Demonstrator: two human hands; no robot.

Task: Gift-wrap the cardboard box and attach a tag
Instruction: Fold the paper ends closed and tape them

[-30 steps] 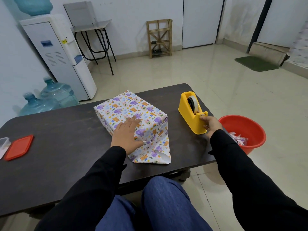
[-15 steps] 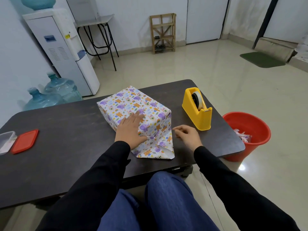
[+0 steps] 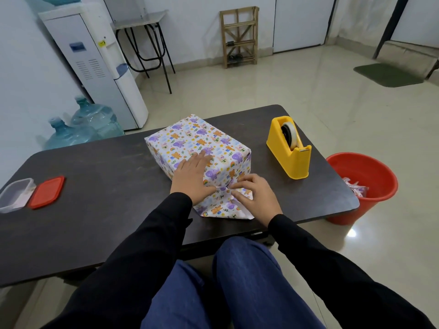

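Pressing down: left hand (image 3: 192, 178) flat, fingers straight, on near top edge of wrapped box (image 3: 197, 141). Box sits mid-table (image 3: 107, 198). Right hand (image 3: 255, 197) fingers curled, thumb and forefinger pinching paper flap (image 3: 221, 208) at box's near end; flap's tip lies on tabletop. Yellow tape dispenser (image 3: 288, 160) right of box, apart. Red bucket (image 3: 380, 176) on floor past table edge.
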